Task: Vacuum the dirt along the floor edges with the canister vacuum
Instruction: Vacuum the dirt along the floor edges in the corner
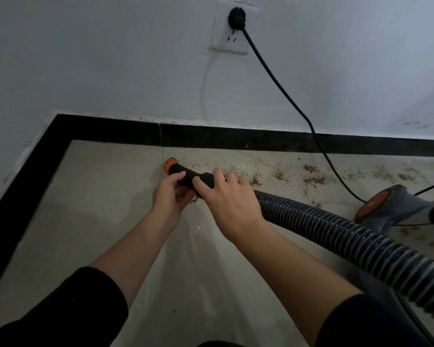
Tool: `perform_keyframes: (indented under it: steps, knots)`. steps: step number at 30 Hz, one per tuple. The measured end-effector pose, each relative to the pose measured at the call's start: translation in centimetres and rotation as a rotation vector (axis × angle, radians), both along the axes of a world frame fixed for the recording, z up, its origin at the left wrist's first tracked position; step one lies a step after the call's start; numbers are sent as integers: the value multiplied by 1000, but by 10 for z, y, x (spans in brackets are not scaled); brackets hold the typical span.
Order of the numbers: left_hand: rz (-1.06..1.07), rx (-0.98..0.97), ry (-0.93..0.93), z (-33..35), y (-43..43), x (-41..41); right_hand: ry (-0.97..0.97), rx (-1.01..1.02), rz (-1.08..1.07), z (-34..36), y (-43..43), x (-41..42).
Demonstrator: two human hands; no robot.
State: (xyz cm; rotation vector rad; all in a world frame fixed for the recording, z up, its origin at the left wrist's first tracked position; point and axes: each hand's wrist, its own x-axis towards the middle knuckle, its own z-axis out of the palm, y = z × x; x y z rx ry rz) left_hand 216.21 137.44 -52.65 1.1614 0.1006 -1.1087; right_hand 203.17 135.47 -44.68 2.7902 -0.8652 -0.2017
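A ribbed grey vacuum hose [341, 234] runs from the lower right to a black nozzle with an orange tip [170, 165], which points at the floor close to the black skirting [211, 135]. My left hand [172, 194] grips the nozzle from below, just behind the tip. My right hand [226, 196] grips the nozzle's black cuff from above, where the hose joins. Brown dirt [311, 177] lies scattered along the floor edge to the right of the nozzle. Part of the grey and orange canister vacuum [386, 205] shows at the right edge.
A black power cord [286, 96] runs from a wall socket [233, 28] down across the skirting to the canister. The room's corner [60, 118] lies to the left, with skirting along both walls. The floor is pale tile [98, 209].
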Motion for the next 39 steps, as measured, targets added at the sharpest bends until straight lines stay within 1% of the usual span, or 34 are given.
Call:
perform_keyframes:
  steps: [17,39]
  knots:
    - [-62,-20,4,1,-12,-23,13,-23,-26,2,-7,-24]
    - [-74,-27,33,5,-29,-57,31,-33,-70,9,-18,-54]
